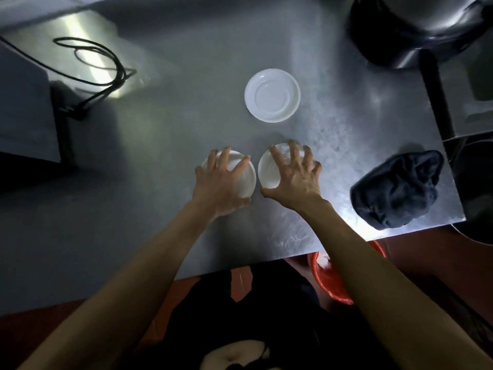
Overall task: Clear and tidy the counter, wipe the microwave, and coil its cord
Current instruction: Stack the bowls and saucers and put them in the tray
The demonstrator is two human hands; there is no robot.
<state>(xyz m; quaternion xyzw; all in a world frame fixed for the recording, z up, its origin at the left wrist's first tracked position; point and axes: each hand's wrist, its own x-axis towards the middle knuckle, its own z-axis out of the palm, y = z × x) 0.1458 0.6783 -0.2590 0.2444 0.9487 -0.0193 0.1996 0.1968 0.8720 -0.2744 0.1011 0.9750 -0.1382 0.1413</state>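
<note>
A person's left hand and right hand each hold a grip, fingers curled from above, on a small white bowl: the left bowl and the right bowl sit side by side at the centre of the steel desk. A white saucer lies just above them. A dark cloth sits at right; a black cord loops at upper left.

The scene is viewed from head height, steeply downward and close, over the steel counter; no second view is given.
</note>
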